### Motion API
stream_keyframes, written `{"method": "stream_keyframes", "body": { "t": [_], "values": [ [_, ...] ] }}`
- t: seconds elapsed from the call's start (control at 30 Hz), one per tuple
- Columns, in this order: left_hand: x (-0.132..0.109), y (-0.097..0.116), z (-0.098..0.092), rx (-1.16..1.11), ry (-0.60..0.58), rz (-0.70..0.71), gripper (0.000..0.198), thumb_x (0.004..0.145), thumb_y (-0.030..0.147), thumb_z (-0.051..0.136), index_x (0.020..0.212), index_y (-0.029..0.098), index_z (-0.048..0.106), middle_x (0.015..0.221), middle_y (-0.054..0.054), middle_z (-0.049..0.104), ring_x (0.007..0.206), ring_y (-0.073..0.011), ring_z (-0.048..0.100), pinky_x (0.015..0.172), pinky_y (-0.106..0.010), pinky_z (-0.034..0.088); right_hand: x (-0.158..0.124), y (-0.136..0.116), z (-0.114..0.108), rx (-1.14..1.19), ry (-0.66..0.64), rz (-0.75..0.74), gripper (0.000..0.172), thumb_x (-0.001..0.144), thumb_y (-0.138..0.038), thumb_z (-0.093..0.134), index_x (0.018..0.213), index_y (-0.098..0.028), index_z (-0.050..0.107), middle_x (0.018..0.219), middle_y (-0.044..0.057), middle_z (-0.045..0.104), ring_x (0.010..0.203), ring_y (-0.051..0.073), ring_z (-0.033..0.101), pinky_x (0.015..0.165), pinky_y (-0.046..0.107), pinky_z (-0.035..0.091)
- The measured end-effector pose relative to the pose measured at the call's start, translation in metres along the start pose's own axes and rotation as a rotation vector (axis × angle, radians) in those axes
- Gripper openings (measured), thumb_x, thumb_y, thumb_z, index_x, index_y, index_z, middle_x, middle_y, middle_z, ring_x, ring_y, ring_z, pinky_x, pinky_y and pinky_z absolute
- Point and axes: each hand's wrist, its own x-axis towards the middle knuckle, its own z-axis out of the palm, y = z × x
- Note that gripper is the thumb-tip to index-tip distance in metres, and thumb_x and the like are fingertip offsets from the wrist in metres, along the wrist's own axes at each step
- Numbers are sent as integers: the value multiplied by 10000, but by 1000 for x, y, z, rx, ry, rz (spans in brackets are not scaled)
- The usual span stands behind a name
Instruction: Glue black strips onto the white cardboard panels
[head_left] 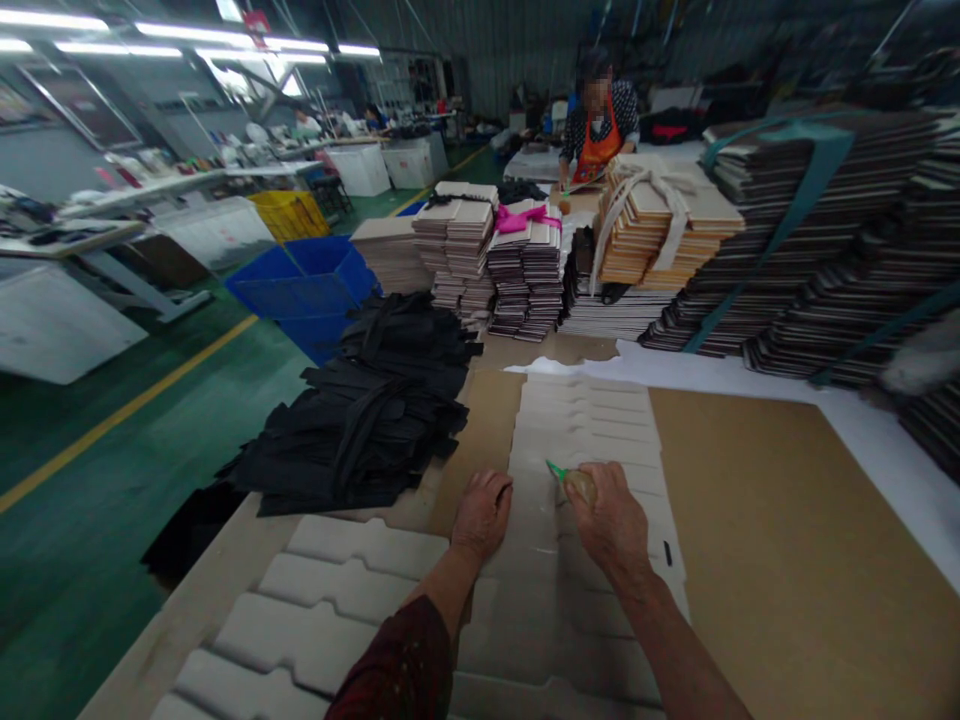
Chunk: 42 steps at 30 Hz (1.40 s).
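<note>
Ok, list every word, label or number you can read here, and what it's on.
None readable.
Framed boards on the left wall and red sign by the ceiling lights: too blurred.
Card pieces, bundled stacks, green-tipped tool in the right hand: no print visible.

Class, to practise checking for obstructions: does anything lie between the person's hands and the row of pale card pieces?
Nothing visible does. The left hand rests on the row of pale card pieces; the right hand holds a green-tipped tool against it. The black pile lies aside.

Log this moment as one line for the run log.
left hand: fist on white pieces | right hand: holds green-tipped tool over pieces | beside: black stack
</note>
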Motion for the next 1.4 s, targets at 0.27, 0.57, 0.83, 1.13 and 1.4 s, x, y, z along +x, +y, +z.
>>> {"method": "stream_keyframes", "body": {
  "t": [0.27, 0.57, 0.83, 1.13, 1.4],
  "values": [
    [0, 2, 0, -1, 4, -4, 164, 935, 183, 478, 1010, 200, 623, 962, -56, 607, 929, -198, 557, 863, -359, 484, 2, 0, 1, 63, 7, 26, 158, 927, -334, 507, 1041, -228, 535, 1035, 31, 538, 859, 178, 568, 707, 293, 415],
    [0, 1, 1, -13, 2, -6, 165, 928, 169, 481, 1008, 207, 620, 986, -58, 611, 949, -203, 556, 883, -366, 487, -4, 22, -3, 33, 105, 37, 193, 906, -370, 523, 1030, -223, 546, 1021, 46, 556, 842, 194, 565, 688, 308, 430],
    [0, -2, 2, -10, 6, -4, 162, 922, 166, 493, 1015, 210, 618, 984, -61, 611, 945, -205, 557, 874, -364, 491, -2, 26, -4, 38, 101, -29, 205, 919, -388, 488, 1022, -225, 557, 1007, 50, 563, 834, 192, 567, 689, 305, 438],
    [2, 2, 0, 0, 25, 14, 160, 926, 175, 483, 995, 213, 622, 977, -59, 612, 942, -203, 566, 867, -362, 500, -5, 33, -8, 49, 116, 17, 224, 913, -407, 482, 1022, -224, 552, 989, 50, 571, 798, 188, 563, 677, 309, 440],
    [1, 0, 0, 14, 20, 23, 158, 924, 176, 489, 1002, 215, 620, 981, -59, 613, 940, -206, 568, 872, -375, 504, -5, 43, -12, 56, 163, 39, 234, 910, -422, 485, 1008, -223, 559, 991, 61, 580, 820, 197, 568, 686, 311, 441]
  ]
}}
